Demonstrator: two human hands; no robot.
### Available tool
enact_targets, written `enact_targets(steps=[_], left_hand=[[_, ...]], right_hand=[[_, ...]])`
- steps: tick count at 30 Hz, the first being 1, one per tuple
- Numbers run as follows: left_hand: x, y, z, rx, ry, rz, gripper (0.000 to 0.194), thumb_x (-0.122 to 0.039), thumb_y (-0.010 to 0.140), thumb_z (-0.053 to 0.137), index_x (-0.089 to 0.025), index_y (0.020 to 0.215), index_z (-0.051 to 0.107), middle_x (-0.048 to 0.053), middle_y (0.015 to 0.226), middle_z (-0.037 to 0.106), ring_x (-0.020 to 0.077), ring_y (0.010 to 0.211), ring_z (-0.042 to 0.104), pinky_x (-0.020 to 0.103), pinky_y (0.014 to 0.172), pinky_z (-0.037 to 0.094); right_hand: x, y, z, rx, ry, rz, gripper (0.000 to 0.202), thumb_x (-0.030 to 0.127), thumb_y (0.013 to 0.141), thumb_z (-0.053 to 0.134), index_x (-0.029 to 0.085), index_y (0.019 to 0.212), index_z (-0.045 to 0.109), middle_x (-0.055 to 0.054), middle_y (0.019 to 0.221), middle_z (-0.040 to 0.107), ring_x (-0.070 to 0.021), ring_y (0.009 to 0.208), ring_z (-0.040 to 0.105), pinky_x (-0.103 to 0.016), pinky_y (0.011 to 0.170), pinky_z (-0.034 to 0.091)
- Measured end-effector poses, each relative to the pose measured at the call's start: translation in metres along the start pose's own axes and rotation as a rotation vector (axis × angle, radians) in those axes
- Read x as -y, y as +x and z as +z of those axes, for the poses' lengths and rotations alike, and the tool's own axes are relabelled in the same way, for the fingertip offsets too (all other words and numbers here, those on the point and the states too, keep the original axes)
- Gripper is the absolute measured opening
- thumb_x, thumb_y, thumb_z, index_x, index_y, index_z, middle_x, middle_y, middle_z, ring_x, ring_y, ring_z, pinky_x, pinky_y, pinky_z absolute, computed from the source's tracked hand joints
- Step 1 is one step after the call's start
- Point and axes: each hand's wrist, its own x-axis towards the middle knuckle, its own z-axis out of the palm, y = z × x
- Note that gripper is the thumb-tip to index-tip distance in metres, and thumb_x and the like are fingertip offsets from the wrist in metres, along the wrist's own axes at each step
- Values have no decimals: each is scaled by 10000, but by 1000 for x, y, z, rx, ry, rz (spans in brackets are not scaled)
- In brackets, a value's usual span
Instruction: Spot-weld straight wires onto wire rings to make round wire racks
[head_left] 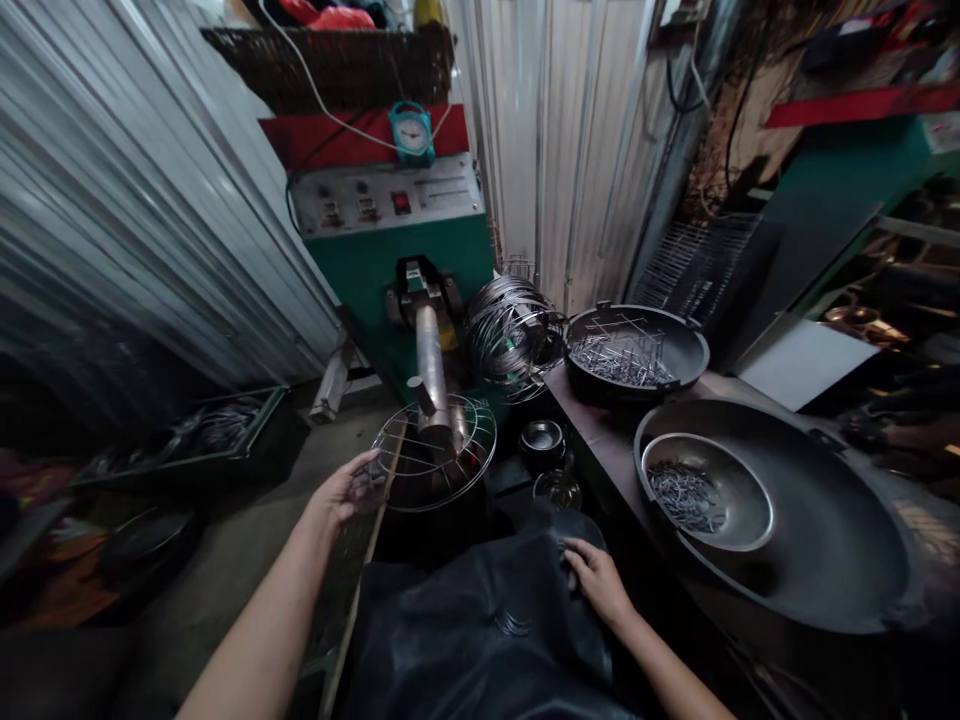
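Observation:
My left hand (347, 492) grips the left rim of a round wire rack (470, 470). The rack sits under the metal electrode arm (430, 350) of a green spot-welding machine (337, 270). Over my lap lies a black apron (450, 640), with several small curved wire pieces (512, 624) on it. My right hand (596, 580) rests at the apron's right side, fingers curled together. Whatever those fingers pinch is too small and dark to make out.
On the right, a large black pan (840, 530) holds a metal bowl (757, 500) of short wire pieces. Behind it, another pan (686, 350) contains wire parts. Coiled wire rings (510, 330) stand beside the machine. A green bin (255, 430) is at left.

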Motion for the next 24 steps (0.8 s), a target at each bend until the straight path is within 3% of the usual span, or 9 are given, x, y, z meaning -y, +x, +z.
enact_targets(steps=[2, 4, 7, 11, 14, 18, 21, 24], left_hand=[[-4, 3, 6, 69, -6, -3, 183, -173, 582, 692, -147, 663, 530, 22, 562, 554, 144, 465, 533, 276, 446, 466], [0, 3, 12, 54, -33, 16, 196, -133, 579, 683, -152, 617, 492, 5, 508, 523, 112, 400, 483, 210, 360, 383], [15, 0, 15, -9, -140, 77, 241, -134, 589, 674, -161, 582, 435, -50, 437, 426, 55, 323, 361, 152, 295, 229], [40, -11, 12, -27, -340, 106, 284, -103, 539, 673, -172, 582, 401, -95, 425, 346, 28, 323, 290, 149, 302, 204], [56, -21, 16, -85, -457, 130, 333, -104, 488, 690, -178, 582, 379, -107, 443, 327, 16, 338, 263, 151, 312, 188], [71, -32, 30, -97, -514, 230, 339, -152, 447, 712, -169, 607, 414, -120, 461, 301, 3, 351, 218, 155, 323, 160], [77, -36, 39, -143, -521, 313, 355, -178, 424, 721, -163, 632, 434, -102, 507, 383, 2, 369, 248, 159, 333, 161], [80, -37, 42, -175, -511, 383, 385, -200, 419, 728, -166, 695, 460, -74, 586, 480, 9, 393, 292, 162, 343, 177]], right_hand=[[4, 3, 0, 5, 59, 45, 363, 476, 678, 492, 225, 901, 629, -44, 663, 609, -184, 396, 512, -325, 399, 386], [5, 5, -2, 13, 105, 69, 364, 497, 686, 483, 209, 866, 614, -50, 668, 597, -170, 403, 508, -296, 370, 342], [4, 8, -7, 36, 117, 68, 354, 501, 677, 498, 193, 824, 588, -46, 684, 591, -144, 427, 519, -252, 362, 326], [23, 16, -4, 51, 53, -29, 330, 471, 694, 518, 170, 821, 567, -9, 632, 591, -103, 415, 487, -214, 381, 327], [63, 20, 19, 62, 150, -163, 297, 441, 755, 509, 171, 869, 555, -19, 695, 626, -108, 512, 548, -213, 461, 391], [120, 24, 72, 182, 221, -340, 230, 391, 794, 497, 190, 883, 562, -28, 818, 652, -123, 631, 605, -227, 559, 450], [138, 33, 103, 223, 79, -427, 186, 347, 791, 492, 194, 844, 584, -12, 737, 644, -127, 587, 583, -231, 539, 442], [137, 42, 114, 140, -130, -509, 160, 310, 787, 500, 190, 803, 605, -9, 652, 620, -138, 582, 564, -249, 581, 449]])
